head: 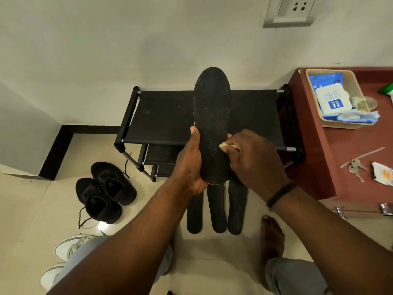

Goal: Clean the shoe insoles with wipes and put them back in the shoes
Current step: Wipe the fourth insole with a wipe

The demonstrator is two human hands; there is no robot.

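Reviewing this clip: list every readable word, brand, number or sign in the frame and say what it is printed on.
"mee mee": blue square logo on the white lid of the wipes pack in the beige basket.
Small print above that logo on the same lid: too blurred to read.
Blue wipes pack wrapper: markings too small to read.
Torn orange and white sachet on the red-brown table: print unreadable.
Nothing readable elsewhere.

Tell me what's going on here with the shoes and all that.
A person is cleaning shoe insoles. The left hand holds one black insole upright, and the right hand rubs a wipe on its lower part. Three more insoles lie on the floor below. Black shoes and white shoes wait at the left, and the wipes pack sits in a tray at the right.
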